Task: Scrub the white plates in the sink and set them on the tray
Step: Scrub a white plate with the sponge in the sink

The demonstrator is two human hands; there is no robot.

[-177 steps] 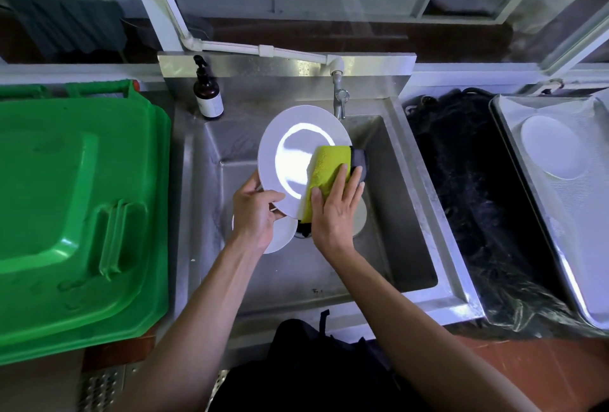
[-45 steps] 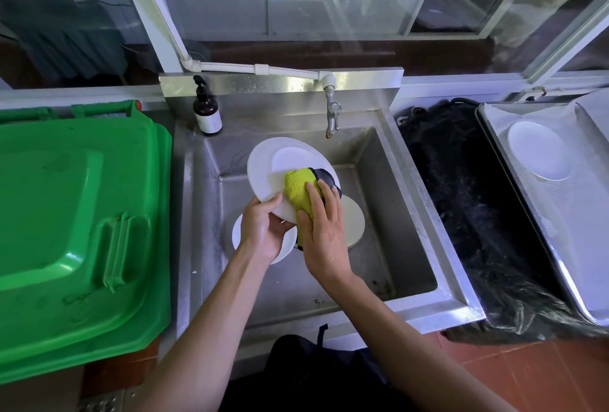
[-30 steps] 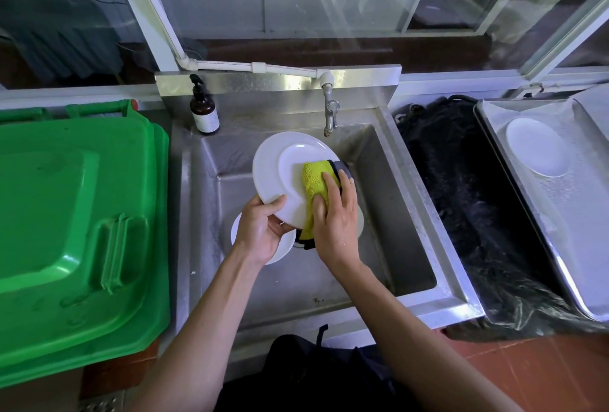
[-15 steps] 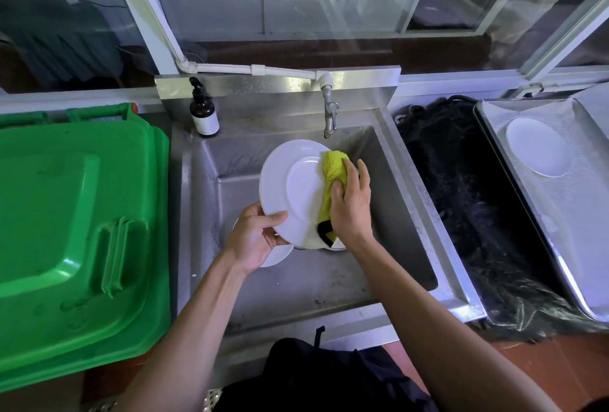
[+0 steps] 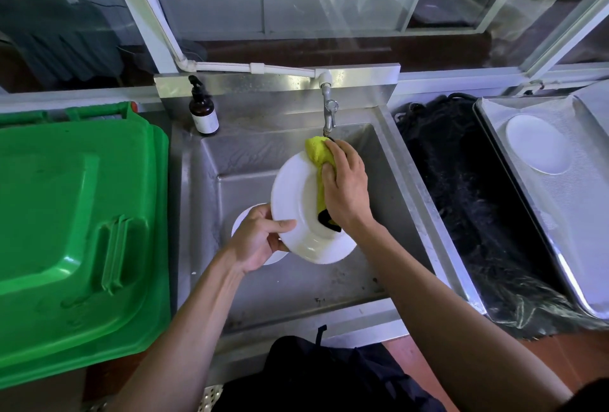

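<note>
- Two hands work one white plate [image 5: 298, 214] above the steel sink [image 5: 415, 187]; since half a second ago the right hand [image 5: 346, 187] has slid the yellow sponge [image 5: 318, 154] toward the far rim, so its tip now pokes past the plate edge, just under the tap [image 5: 329, 111].
- The right hand's fingers are curled round the sponge, pressing it against the plate's right side; the sponge's dark end shows below the palm.
- The left hand [image 5: 260, 237] pinches the plate's near-left rim, thumb on the face, fingers behind; this grip matches the earlier frame, and the plate remains tilted.
- A second plate [image 5: 245, 219] lies on the sink floor, mostly hidden behind the left hand and the held plate.
- One plate [image 5: 537, 144] lies on the tray [image 5: 580, 247] at far right.
- A brown bottle [image 5: 202, 108] stands on the sink's far-left corner; a green bin lid [image 5: 72, 233] fills the left; black netting [image 5: 468, 200] lies between sink and tray.
</note>
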